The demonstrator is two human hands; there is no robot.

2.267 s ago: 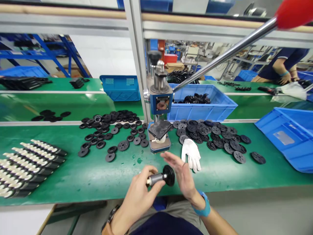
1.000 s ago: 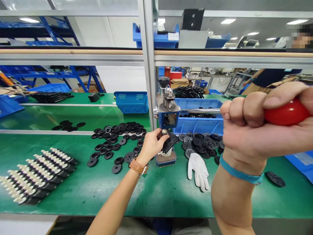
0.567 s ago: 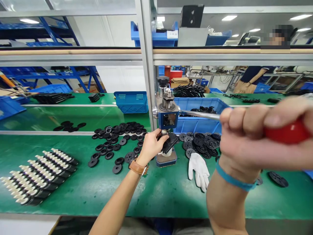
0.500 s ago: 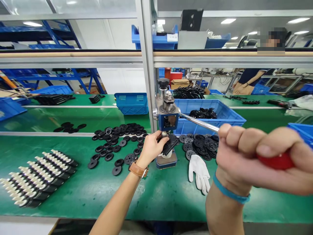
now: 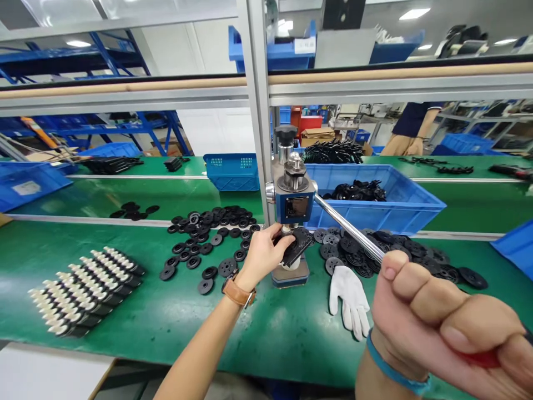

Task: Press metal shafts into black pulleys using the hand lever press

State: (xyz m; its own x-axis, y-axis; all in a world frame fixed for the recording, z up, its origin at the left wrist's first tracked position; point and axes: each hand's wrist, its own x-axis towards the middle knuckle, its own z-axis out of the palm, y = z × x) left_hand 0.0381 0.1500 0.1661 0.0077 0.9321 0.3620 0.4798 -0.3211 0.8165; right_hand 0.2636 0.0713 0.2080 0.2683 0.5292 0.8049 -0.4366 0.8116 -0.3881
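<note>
A small blue hand press [image 5: 293,206] stands on the green bench. My left hand [image 5: 264,254] is closed on a black part [image 5: 291,248] seated under the press ram, on the press base [image 5: 290,276]. My right hand [image 5: 449,333] is a fist wrapped round the red knob [image 5: 478,359] at the end of the steel lever [image 5: 348,228], low and close to the camera. Only a sliver of the knob shows between my fingers.
Black discs [image 5: 208,230] lie left of the press, more black discs [image 5: 387,253] to its right. A white glove [image 5: 350,292] lies by the base. Rows of black-and-white cylinders [image 5: 85,289] sit at left. Blue bins [image 5: 375,203] stand behind. Another person [image 5: 410,130] works at the far bench.
My right hand has pulled the lever down from level to a steep downward slant. My left hand has stayed on the part under the ram.
</note>
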